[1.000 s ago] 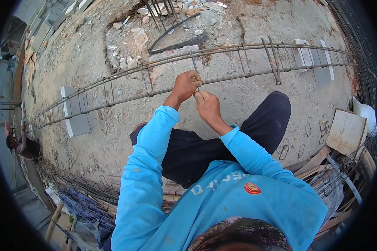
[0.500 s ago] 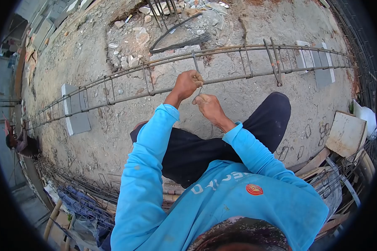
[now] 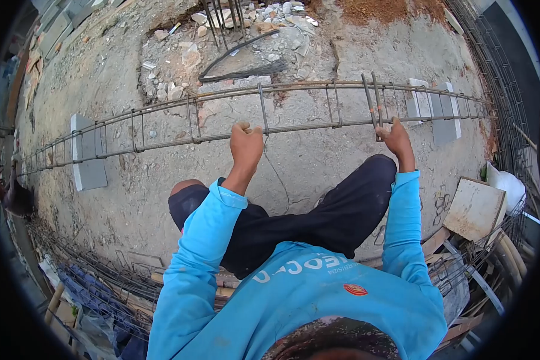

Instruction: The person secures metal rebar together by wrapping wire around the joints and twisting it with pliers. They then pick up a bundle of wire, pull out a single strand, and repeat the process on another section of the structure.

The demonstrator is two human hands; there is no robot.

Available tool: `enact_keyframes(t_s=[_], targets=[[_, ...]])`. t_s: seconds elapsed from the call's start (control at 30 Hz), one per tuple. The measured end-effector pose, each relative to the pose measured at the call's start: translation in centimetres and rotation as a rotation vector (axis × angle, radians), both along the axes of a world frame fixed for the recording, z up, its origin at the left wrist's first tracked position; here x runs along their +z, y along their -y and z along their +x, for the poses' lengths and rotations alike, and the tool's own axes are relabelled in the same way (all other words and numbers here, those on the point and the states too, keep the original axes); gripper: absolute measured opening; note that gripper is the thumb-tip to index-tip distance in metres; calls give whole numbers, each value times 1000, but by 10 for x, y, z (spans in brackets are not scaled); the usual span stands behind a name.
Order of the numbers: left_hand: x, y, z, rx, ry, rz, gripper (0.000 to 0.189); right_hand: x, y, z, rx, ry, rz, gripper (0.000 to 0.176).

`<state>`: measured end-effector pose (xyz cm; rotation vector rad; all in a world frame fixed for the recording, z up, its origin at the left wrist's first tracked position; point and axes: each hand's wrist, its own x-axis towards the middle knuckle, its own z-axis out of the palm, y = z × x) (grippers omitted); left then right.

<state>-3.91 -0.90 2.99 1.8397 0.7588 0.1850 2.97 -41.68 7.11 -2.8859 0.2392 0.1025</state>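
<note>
— Where is the left hand (image 3: 246, 143)?
— Clenched around the near bar of the long rusty steel rebar cage (image 3: 306, 126), which lies across grey concrete blocks (image 3: 90, 174) on the sandy ground. A thin wire (image 3: 277, 174) dangles just beside it.
— And the right hand (image 3: 396, 138)?
— Well apart, at the foot of two tilted steel stirrups (image 3: 375, 105). I cannot tell whether it grips them.

My bright blue long-sleeved shirt (image 3: 222, 282) carries white lettering (image 3: 294, 268) across the chest, a round red-orange badge (image 3: 354, 290) at four o'clock of it; my trousers (image 3: 294, 222) are dark navy.
</note>
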Motion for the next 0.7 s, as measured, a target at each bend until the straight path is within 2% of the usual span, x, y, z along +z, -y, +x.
enact_keyframes(t_s=[0.03,0.07,0.1,0.17,0.2,0.27,0.33,0.4,0.47,0.57,0.63,0.67,0.7], targets=[[-13,2,-6,-77,-131,-190,29,-39,25,0,38,-4,8,59],[-20,5,-13,-151,-262,-384,32,-55,38,0,82,-13,15,59],[-14,10,-19,-128,-255,-398,32,-47,31,0,107,-12,4,59],[6,21,-26,-48,-304,-841,35,-24,7,1,-112,-357,404,38],[7,25,-28,-30,-291,-854,35,-23,8,5,-91,-357,390,38],[9,26,-29,-6,-263,-850,36,-27,8,5,-203,-358,556,27],[6,23,-31,-23,-260,-862,34,-14,4,1,-213,-282,535,33],[4,18,-32,-35,-258,-874,33,7,-2,-5,-12,217,15,35],[1,17,-35,-65,-264,-908,34,68,-35,-7,-95,229,102,38],[2,16,-35,-55,-267,-928,35,122,-54,-5,-104,355,212,36],[10,17,-35,-79,-277,-906,36,153,-58,-3,-77,388,411,34],[13,17,-36,-88,-280,-882,37,163,-60,-1,-79,385,404,34],[14,19,-37,-84,-286,-890,37,171,-63,0,-53,556,612,35]])
